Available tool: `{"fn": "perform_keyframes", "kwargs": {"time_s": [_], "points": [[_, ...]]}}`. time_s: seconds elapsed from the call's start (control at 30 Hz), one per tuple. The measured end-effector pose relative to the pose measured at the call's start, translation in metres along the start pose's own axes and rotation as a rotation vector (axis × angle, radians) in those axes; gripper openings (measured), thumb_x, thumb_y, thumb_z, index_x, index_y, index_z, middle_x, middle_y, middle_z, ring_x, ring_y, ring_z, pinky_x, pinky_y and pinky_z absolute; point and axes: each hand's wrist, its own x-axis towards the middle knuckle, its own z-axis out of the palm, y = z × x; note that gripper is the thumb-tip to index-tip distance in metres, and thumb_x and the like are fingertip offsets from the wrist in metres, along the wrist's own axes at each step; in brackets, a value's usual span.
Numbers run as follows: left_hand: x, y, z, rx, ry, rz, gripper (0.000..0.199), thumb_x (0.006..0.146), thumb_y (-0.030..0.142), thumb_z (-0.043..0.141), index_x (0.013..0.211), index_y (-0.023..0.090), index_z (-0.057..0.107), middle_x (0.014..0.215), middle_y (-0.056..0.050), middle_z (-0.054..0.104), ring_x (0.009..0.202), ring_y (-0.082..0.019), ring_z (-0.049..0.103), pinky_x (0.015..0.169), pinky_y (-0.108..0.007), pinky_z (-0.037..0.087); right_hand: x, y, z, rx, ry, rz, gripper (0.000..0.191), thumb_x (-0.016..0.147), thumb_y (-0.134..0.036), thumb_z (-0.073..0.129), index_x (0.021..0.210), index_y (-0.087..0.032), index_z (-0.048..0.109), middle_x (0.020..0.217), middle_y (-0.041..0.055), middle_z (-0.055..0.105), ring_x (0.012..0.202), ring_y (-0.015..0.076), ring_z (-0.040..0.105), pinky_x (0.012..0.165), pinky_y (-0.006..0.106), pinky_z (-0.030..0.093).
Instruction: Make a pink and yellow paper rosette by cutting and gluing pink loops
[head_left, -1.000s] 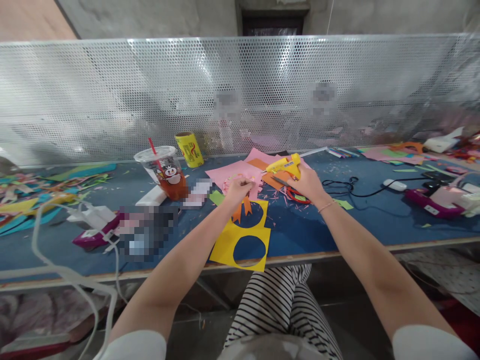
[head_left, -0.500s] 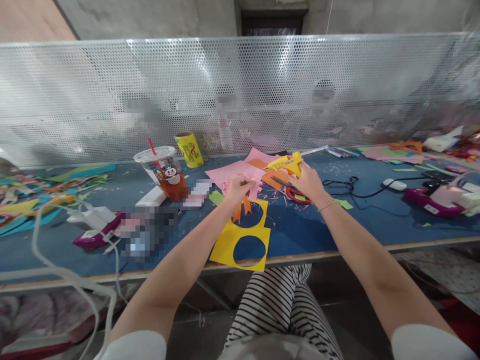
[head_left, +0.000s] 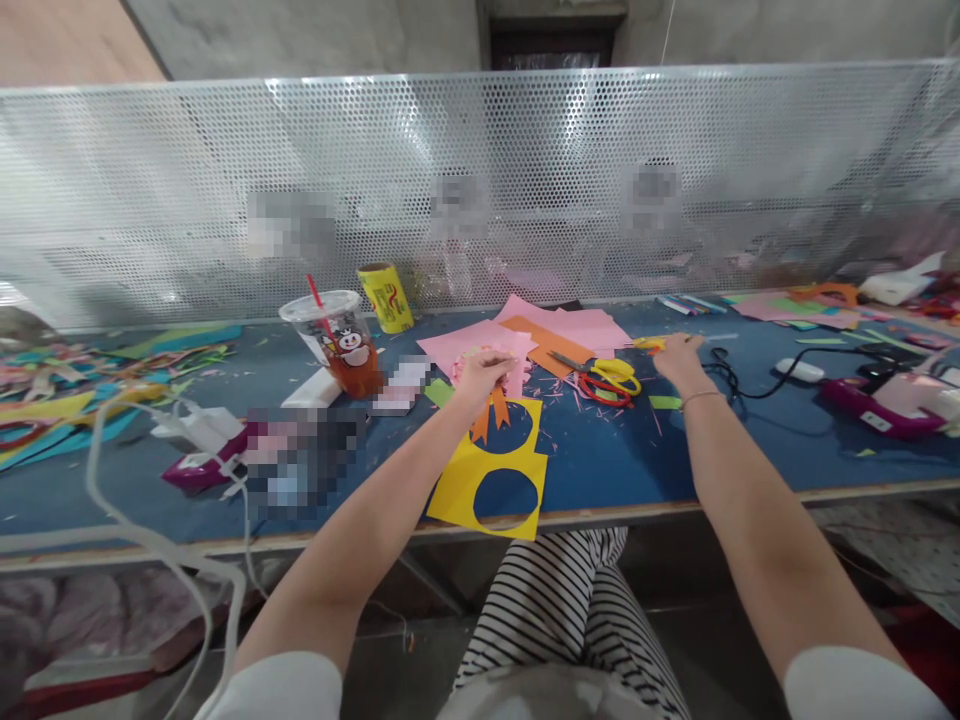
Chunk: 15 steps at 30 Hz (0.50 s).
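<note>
My left hand [head_left: 482, 376] is closed, fingertips pinched on a frilly pink paper rosette [head_left: 463, 362] that it partly hides. Forked orange paper tails [head_left: 491, 415] hang below that hand, over a yellow sheet [head_left: 459, 478] with large round holes cut in it. Further right, my right hand [head_left: 681, 360] is low over the table, its fingers closed around a yellow hot glue gun [head_left: 648, 343], mostly covered by the hand. Between my hands lie scissors [head_left: 616, 378] with red and yellow handles, blades resting on orange paper [head_left: 551, 352].
Pink sheets [head_left: 581, 325] lie behind the scissors. A lidded drink cup [head_left: 349, 350] with a straw and a yellow roll [head_left: 386, 300] stand left. Purple power strips [head_left: 202, 465] with cables sit at both sides. A perforated metal screen [head_left: 525, 180] closes off the back.
My right hand has moved right and down with the glue gun, from above the scissors to the table beside the black cable. The scissors' handles now show fully. My left hand keeps its pinch.
</note>
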Motion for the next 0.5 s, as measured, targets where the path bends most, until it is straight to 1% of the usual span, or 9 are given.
{"fn": "perform_keyframes", "kwargs": {"time_s": [0.03,0.1,0.13,0.17,0.2,0.27,0.37,0.43,0.5], "points": [[0.000,0.000,0.000,-0.018,-0.007,-0.005,0.026,0.051,0.031,0.074,0.064,0.013,0.060,0.051,0.003,0.050,0.043,-0.004,0.041,0.043,-0.020,0.031,-0.002,-0.001,0.000,-0.040,0.008,0.014,0.012,0.069,-0.021,0.057,0.068,-0.015,0.046,0.086,0.0209,0.048,0.099,0.0321,0.038,0.077,0.051,0.031],[-0.001,-0.001,0.000,-0.049,-0.017,-0.015,0.027,0.051,0.029,0.074,0.066,0.014,0.058,0.053,0.003,0.051,0.044,-0.005,0.044,0.044,-0.020,0.033,-0.004,-0.008,0.001,-0.134,0.047,0.067,0.011,0.068,-0.019,0.058,0.070,-0.014,0.048,0.092,0.0239,0.046,0.102,0.0346,0.036,0.078,0.053,0.029],[-0.001,-0.001,0.001,-0.061,-0.020,-0.021,0.027,0.051,0.028,0.074,0.067,0.014,0.057,0.053,0.004,0.051,0.044,-0.005,0.045,0.045,-0.020,0.034,-0.004,-0.015,0.002,-0.162,0.047,0.060,0.011,0.067,-0.018,0.057,0.073,-0.013,0.049,0.095,0.0245,0.046,0.104,0.0353,0.035,0.079,0.053,0.029],[-0.002,0.000,0.001,-0.069,-0.025,-0.027,0.027,0.051,0.027,0.074,0.067,0.014,0.056,0.053,0.004,0.051,0.045,-0.005,0.046,0.046,-0.020,0.035,-0.004,-0.024,0.003,-0.173,0.030,0.015,0.012,0.068,-0.016,0.055,0.077,-0.012,0.050,0.097,0.0238,0.045,0.105,0.0350,0.035,0.081,0.053,0.029],[-0.003,0.000,0.002,-0.071,-0.029,-0.035,0.027,0.051,0.026,0.074,0.066,0.014,0.055,0.053,0.004,0.051,0.045,-0.005,0.046,0.046,-0.020,0.036,-0.005,-0.035,0.006,-0.168,0.001,-0.056,0.013,0.068,-0.015,0.054,0.081,-0.013,0.051,0.098,0.0214,0.046,0.105,0.0331,0.037,0.084,0.051,0.030],[-0.006,0.001,0.003,-0.073,-0.031,-0.044,0.026,0.052,0.027,0.073,0.064,0.014,0.054,0.052,0.004,0.050,0.045,-0.006,0.047,0.047,-0.021,0.038,-0.009,-0.064,0.011,-0.122,-0.082,-0.321,0.020,0.069,-0.013,0.052,0.090,-0.014,0.052,0.098,0.0158,0.047,0.104,0.0284,0.040,0.089,0.046,0.033],[-0.009,0.003,0.005,-0.097,-0.014,-0.025,0.024,0.055,0.028,0.072,0.062,0.014,0.054,0.052,0.003,0.051,0.046,-0.006,0.049,0.048,-0.021,0.040,-0.027,-0.114,0.019,0.025,-0.168,-0.600,0.026,0.076,-0.012,0.046,0.101,-0.016,0.050,0.101,0.0114,0.048,0.104,0.0231,0.044,0.092,0.041,0.037],[-0.010,0.005,0.006,-0.132,-0.004,-0.018,0.025,0.054,0.028,0.073,0.062,0.014,0.054,0.051,0.003,0.052,0.045,-0.006,0.050,0.047,-0.020,0.040,-0.044,-0.142,0.024,0.090,-0.256,-0.745,0.026,0.080,-0.014,0.044,0.105,-0.019,0.050,0.103,0.0100,0.047,0.102,0.0208,0.046,0.092,0.038,0.039],[-0.011,0.007,0.007,-0.156,-0.010,-0.041,0.026,0.053,0.028,0.074,0.062,0.014,0.054,0.050,0.003,0.052,0.044,-0.007,0.051,0.046,-0.020,0.040,-0.060,-0.161,0.028,0.116,-0.290,-0.830,0.027,0.083,-0.015,0.042,0.108,-0.021,0.050,0.104,0.0094,0.047,0.100,0.0197,0.048,0.090,0.037,0.042]]}}
